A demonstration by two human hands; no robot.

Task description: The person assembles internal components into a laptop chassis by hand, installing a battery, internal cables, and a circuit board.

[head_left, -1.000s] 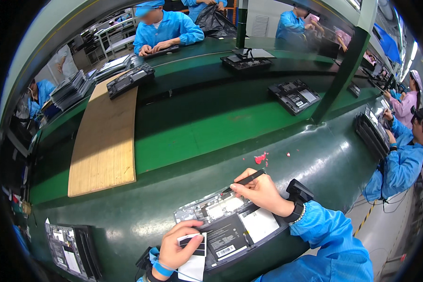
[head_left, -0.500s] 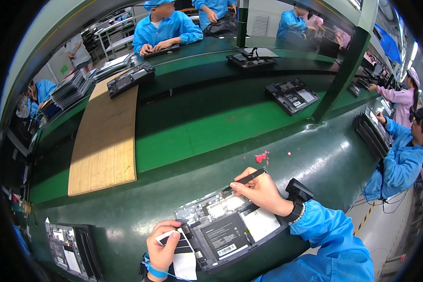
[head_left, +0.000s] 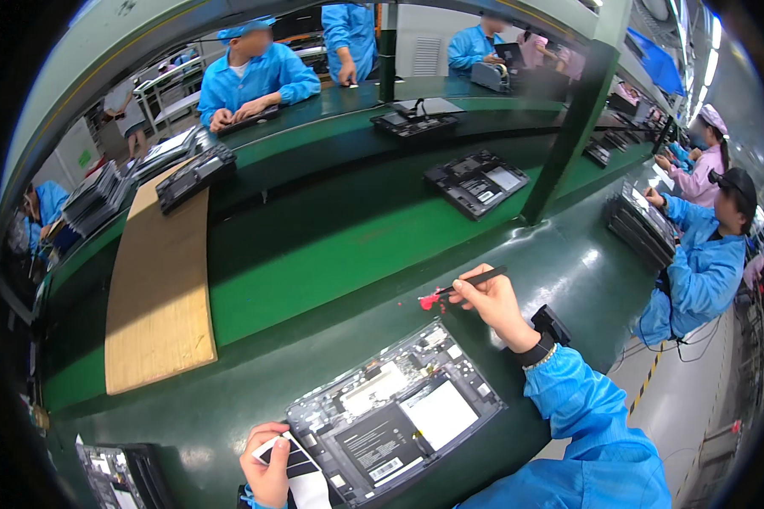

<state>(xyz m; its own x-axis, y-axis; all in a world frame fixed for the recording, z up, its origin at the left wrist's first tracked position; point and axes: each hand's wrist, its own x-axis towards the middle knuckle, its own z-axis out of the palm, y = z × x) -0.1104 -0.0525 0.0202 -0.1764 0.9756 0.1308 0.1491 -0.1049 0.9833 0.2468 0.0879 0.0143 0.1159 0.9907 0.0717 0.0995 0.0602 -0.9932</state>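
An opened laptop base (head_left: 327, 403) lies on the dark green bench in front of me. Its black battery (head_left: 380, 450) and a white panel (head_left: 440, 414) face up. My left hand (head_left: 266, 468), at the base's left edge, pinches a white backing sheet (head_left: 309, 490) bearing black strips. Beyond the base, my right hand (head_left: 494, 307) is closed round black tweezers (head_left: 475, 280). Their tips reach a small heap of red bits (head_left: 429, 301) on the bench; whether they grip a piece, I cannot tell.
More opened laptop bases stand in a stack (head_left: 123, 479) at lower left. On the green strip beyond lie another base (head_left: 477, 183) and a wooden board (head_left: 161, 297). A green post (head_left: 569, 136) rises at right. Co-workers in blue sit across and at right, one beside stacked bases (head_left: 641, 222).
My right hand has carried the tweezers from the laptop base's far edge out to the red bits. My left hand keeps hold of the backing sheet. The whole view has shifted.
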